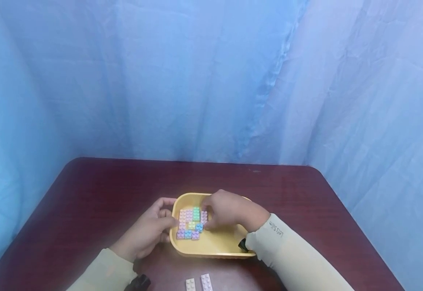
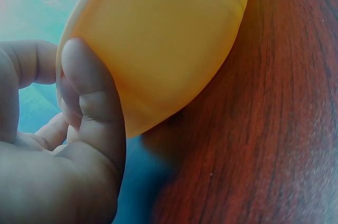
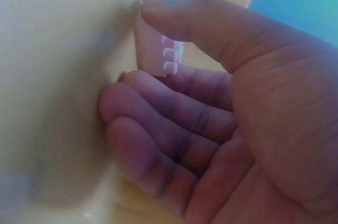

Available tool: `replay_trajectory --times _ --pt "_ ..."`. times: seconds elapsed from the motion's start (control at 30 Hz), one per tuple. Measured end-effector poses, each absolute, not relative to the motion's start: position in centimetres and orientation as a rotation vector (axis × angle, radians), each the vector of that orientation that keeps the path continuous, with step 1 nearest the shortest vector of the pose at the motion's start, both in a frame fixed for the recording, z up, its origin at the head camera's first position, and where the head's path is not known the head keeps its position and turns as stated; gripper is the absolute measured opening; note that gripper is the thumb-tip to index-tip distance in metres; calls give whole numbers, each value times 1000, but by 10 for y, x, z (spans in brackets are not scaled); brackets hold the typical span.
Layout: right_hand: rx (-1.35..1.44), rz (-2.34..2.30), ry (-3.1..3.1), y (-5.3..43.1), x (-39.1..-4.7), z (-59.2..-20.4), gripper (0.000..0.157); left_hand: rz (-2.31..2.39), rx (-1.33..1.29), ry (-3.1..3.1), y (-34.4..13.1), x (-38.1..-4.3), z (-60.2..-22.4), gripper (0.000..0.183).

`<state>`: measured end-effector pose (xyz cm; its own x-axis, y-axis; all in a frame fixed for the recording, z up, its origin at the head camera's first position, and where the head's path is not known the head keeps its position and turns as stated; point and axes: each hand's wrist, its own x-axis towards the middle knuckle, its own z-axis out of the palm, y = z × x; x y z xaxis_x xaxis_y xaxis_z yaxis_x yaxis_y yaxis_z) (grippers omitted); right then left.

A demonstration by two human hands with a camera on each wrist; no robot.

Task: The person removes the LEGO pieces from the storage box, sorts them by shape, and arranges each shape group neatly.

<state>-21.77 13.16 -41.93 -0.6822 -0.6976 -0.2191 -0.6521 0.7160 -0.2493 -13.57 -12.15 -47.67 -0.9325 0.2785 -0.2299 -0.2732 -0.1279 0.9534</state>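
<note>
A yellow plastic tray (image 1: pixel 226 243) lies on the table, its left part covered by several pastel toy bricks set close together. Among them are a green brick (image 1: pixel 196 214), a small yellow brick (image 1: pixel 191 225) and a blue brick (image 1: pixel 198 228). My left hand (image 1: pixel 151 228) grips the tray's left rim, thumb (image 2: pixel 90 86) on the inside and fingers outside. Reaching into the tray, my right hand (image 1: pixel 229 208) pinches a lilac brick (image 1: pixel 204 217) at the right edge of the group. In the right wrist view, the thumb and fingers close about this pinkish brick (image 3: pixel 153 49).
Two loose bricks, one cream (image 1: pixel 190 284) and one pale pink (image 1: pixel 206 282), lie in front of the tray near the bottom of the head view. The dark red wooden table (image 1: pixel 276 182) is bordered by blue curtains (image 1: pixel 196 81) behind and at the sides.
</note>
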Motion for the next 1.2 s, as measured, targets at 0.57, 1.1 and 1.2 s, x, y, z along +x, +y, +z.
replay_trajectory --times 0.57,1.1,1.2 --pt "-1015 -287 2577 138 -218 -412 22 2125 -11 1791 -120 -135 -477 72" --pt "-997 -327 2625 148 -211 -381 31 2115 0 1834 -121 -134 -477 72" --pt "-1000 -322 2638 152 -207 -373 33 2115 0 1837 -120 -134 -477 73"
